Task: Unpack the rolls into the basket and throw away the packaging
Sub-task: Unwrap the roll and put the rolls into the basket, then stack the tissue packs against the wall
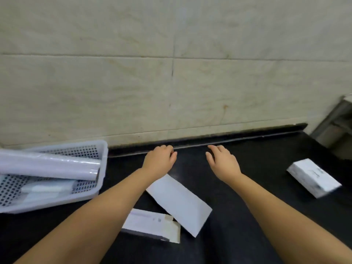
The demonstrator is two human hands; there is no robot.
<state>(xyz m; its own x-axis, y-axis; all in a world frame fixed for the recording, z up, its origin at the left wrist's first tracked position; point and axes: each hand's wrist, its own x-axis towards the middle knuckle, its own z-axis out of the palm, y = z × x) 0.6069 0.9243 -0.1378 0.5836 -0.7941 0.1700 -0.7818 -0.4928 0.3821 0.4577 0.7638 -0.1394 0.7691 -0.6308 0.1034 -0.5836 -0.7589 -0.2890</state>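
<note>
A white perforated basket stands at the left on the black counter. A long roll in clear film lies across it, with a smaller white roll beneath. Two white packaging boxes lie in the middle: a long one and an opened one with its flap out. A third white box rests at the right. My left hand hovers near the back of the counter, fingers curled, holding nothing. My right hand is beside it, fingers spread and empty.
The black counter ends at a raised black lip against a beige tiled wall. A grey metal structure stands past the counter's right end.
</note>
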